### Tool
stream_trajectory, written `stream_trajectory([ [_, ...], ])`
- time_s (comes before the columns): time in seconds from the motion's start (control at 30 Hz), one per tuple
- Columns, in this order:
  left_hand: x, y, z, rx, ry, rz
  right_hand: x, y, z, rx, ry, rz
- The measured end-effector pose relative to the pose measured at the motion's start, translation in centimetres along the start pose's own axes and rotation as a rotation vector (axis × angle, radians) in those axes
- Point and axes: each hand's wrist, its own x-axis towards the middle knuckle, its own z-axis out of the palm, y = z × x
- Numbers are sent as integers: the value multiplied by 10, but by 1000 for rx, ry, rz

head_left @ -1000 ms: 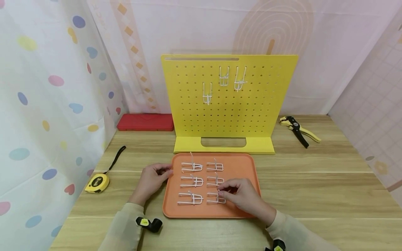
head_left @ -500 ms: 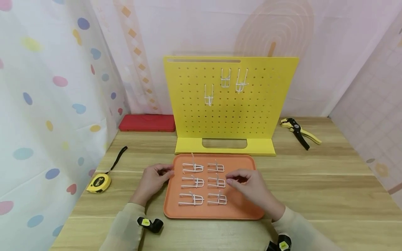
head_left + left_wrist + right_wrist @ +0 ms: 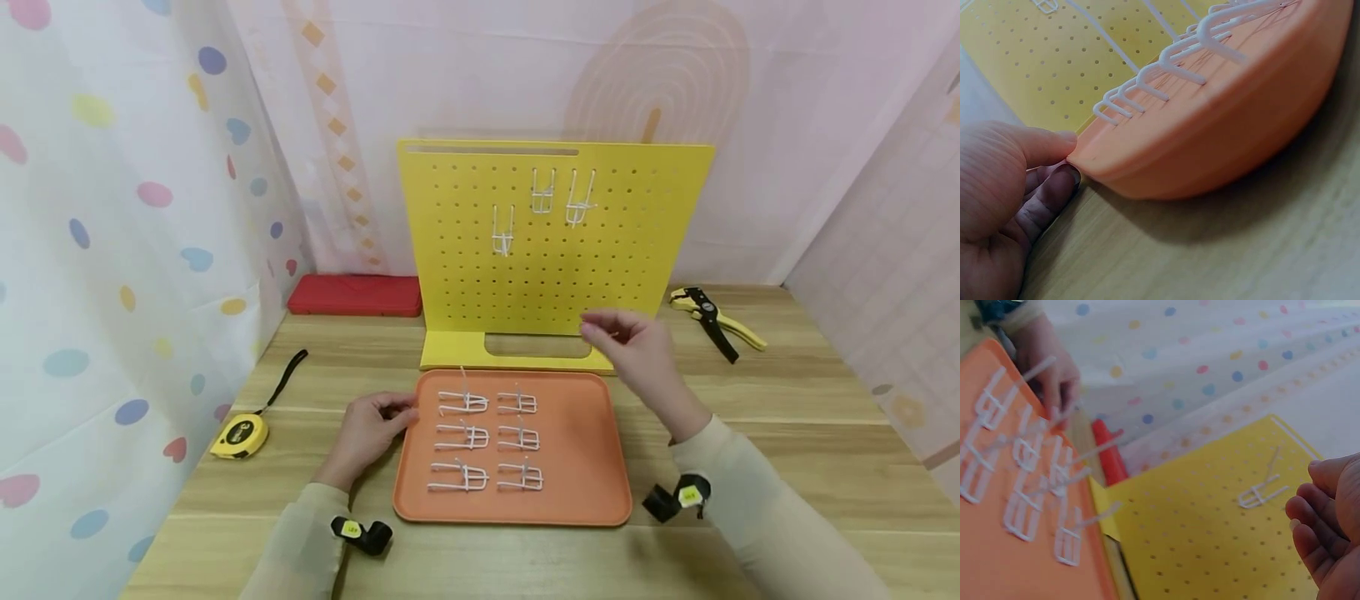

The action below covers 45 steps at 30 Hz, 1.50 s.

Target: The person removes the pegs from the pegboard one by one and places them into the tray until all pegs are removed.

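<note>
My left hand (image 3: 372, 429) pinches the left rim of the orange tray (image 3: 585, 450), thumb on top and fingers below, as the left wrist view (image 3: 1029, 169) shows. Two columns of white wire pegboard hooks (image 3: 460, 477) lie on the tray, their prongs pointing left. Over the lower right part of the yellow pegboard (image 3: 465, 283) hovers my right hand (image 3: 637, 350), fingers loosely curled and nothing seen between them. Three white hooks hang in the board's upper half, one (image 3: 503, 233) lower and further left than the other two. The right wrist view shows the same bare fingers (image 3: 1313, 506).
A red case (image 3: 355, 296) lies left of the pegboard. The yellow tape measure (image 3: 242, 435) with a black strap sits at the table's left. Right of the board lie yellow-and-black wire strippers (image 3: 712, 317). Patterned curtains (image 3: 150, 250) border the table.
My right hand has left the hooks at the tray's lower right and risen forward to the pegboard. The left hand has stayed at the tray's rim.
</note>
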Motion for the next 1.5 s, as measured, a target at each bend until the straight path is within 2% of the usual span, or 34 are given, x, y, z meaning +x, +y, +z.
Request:
stream_trajectory([
  [0.13, 1, -1, 2, -9, -5, 5, 24, -3, -10, 7, 57, -27],
  [0.37, 2, -1, 2, -19, 4, 4, 59, -3, -20, 78, 91, 36],
  [0.73, 1, -1, 1, -16, 4, 8, 106, -11, -14, 187, 192, 137],
  [0.97, 0, -1, 0, -33, -3, 2, 120, -6, -11, 196, 205, 142],
  [1.27, 0, -1, -1, -22, 5, -10, 131, -6, -6, 241, 135, 200],
  [1.5, -1, 1, -1, -19, 7, -23, 134, -7, -5, 224, 135, 222],
])
